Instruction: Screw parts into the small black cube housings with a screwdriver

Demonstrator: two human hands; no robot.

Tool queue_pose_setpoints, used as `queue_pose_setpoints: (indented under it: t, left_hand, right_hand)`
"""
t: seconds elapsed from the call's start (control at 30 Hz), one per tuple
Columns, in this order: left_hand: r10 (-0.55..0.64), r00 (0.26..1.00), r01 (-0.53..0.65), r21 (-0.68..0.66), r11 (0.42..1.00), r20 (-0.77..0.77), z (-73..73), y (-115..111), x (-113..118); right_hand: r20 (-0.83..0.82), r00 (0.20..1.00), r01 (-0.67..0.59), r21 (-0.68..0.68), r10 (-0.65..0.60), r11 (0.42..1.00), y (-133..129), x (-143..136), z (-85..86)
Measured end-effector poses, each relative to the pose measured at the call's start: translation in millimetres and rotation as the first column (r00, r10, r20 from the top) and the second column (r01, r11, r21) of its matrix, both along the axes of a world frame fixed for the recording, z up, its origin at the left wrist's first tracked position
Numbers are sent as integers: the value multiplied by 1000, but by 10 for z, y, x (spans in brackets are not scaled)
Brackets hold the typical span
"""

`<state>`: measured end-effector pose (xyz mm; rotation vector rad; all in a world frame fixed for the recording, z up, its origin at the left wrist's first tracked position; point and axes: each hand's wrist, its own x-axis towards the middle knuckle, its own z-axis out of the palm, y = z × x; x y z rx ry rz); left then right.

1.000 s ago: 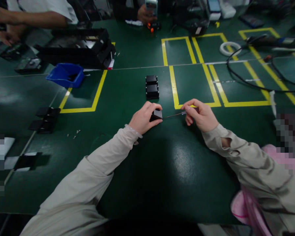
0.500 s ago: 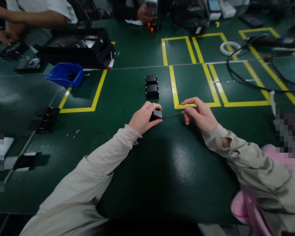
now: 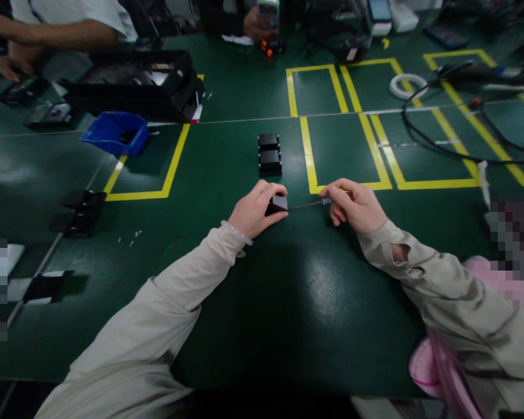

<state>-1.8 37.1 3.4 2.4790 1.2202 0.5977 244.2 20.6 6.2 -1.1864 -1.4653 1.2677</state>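
Observation:
My left hand (image 3: 258, 210) is wrapped round a small black block (image 3: 279, 202) on the green table, its fingers over the far side and its thumb along the near side. In my right hand (image 3: 353, 205) is a screwdriver (image 3: 308, 204), pinched near its clear handle. Its thin shaft lies nearly level and points left, with the tip at the block's right side. Beyond my left hand stands a black part with two raised blocks (image 3: 269, 158) and small shiny screws along its edges.
Small screws (image 3: 135, 237) and more black parts (image 3: 81, 212) lie to the left, near a blue bin (image 3: 117, 132). Black trays (image 3: 131, 81) stand behind it. Cables (image 3: 419, 137) lie at the right. Other people's hands (image 3: 257, 26) show at the far side.
The fingers of my right hand have curled in closer on the screwdriver handle, and the raised index finger has come down. My left hand and the block look unmoved.

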Motion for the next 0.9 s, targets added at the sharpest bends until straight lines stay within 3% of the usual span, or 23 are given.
queue_pose_setpoints:
  t: [0.9]
  left_hand:
    - [-9,1000,9,-2,1000,-2,2,5,-4]
  right_hand:
    - [-16,1000,13,84,-11,996,-13,-24,11]
